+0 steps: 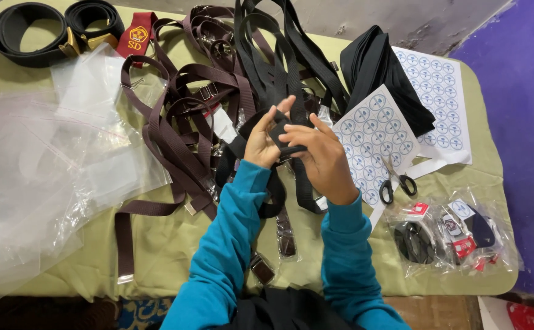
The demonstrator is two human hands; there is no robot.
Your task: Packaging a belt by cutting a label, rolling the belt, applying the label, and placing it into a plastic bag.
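I see both hands raised over the middle of the bench [169, 244], which is covered in a pale green cloth. My left hand [262, 142] is closed around a folded black strap [281, 129], thumb and fingers pinching it. My right hand [319, 156] grips the same strap from the other side, fingers curled over the fold; the two hands touch. The strap's loose end seems to run down between the wrists, though the sleeves hide part of it.

Behind the hands lies a tangle of brown straps [181, 116] and black straps [279, 55], reaching to the far edge. Clear plastic bags [47, 165] spread across the left side. Just right of the hands sits a sheet of round stickers [371, 137], with black-handled scissors [395, 180] on it. Filled packets [450, 235] rest near the near right corner. Coiled black belts [41, 30] occupy the far left corner.
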